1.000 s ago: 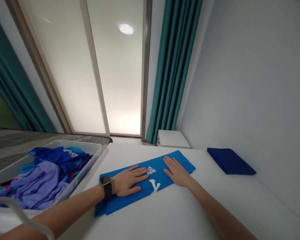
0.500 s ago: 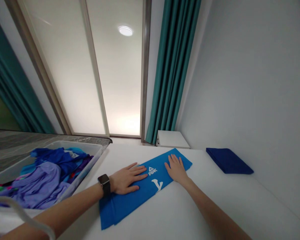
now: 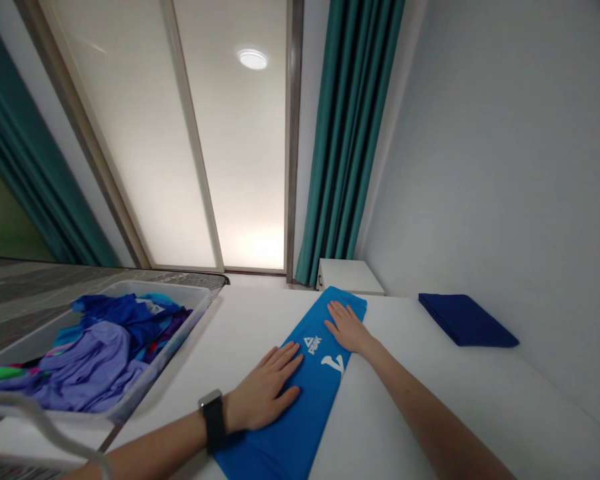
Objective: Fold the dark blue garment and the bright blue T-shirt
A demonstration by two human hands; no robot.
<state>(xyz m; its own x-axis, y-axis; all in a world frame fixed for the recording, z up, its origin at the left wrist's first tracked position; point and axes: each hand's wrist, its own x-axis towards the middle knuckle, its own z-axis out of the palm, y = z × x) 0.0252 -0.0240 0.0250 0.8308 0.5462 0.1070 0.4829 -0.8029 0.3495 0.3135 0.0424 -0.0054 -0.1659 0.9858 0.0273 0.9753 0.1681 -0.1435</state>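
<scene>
A bright blue folded garment (image 3: 305, 393) with white print lies slantwise on the white table (image 3: 380, 413), its near end cut off by the bottom of the picture. My left hand (image 3: 265, 390), below a dark watch, rests flat on its left side with fingers spread. Near the garment's far end, my right hand (image 3: 347, 327) also lies flat, fingers a little apart. Neither hand grips the cloth.
A dark blue folded cloth (image 3: 465, 320) lies at the table's right, near the wall. To the left, a white bin (image 3: 200, 303) holds rumpled purple and blue clothes (image 3: 100, 363). Behind the table is a white cabinet (image 3: 350, 275); a pale curved tube (image 3: 45, 427) crosses the lower left.
The blue garment has turned on the table, its far end shifting left and its near end moving right and down. Both hands have moved with it, still flat.
</scene>
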